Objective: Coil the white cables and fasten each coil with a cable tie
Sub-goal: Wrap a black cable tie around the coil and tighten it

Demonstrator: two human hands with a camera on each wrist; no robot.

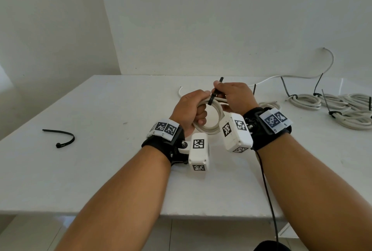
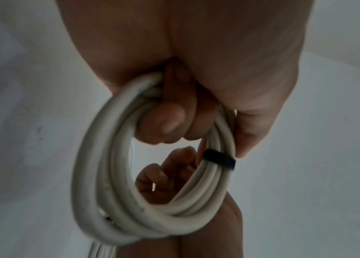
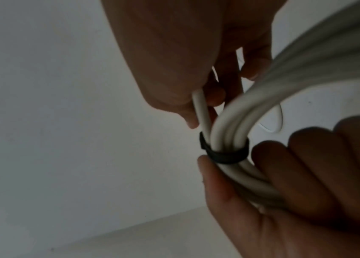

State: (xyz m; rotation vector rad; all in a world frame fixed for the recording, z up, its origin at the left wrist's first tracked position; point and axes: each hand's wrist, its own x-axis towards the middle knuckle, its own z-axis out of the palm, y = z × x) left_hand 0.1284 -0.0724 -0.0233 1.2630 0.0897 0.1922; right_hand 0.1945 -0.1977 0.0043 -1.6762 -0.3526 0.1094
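Observation:
Above the middle of the white table, both hands hold a coil of white cable. My left hand grips the coil's left side, fingers curled through the loop. A black cable tie is banded round the strands at the top of the coil. My right hand pinches the tie's upright tail just above the band. In the right wrist view one white strand runs up along the right thumb, and the left hand's fingers wrap the coil below the band.
A spare black cable tie lies on the table's left part. Several tied white coils are heaped at the right, another coil behind my right wrist. A loose cable runs along the back wall. The table's front edge is close.

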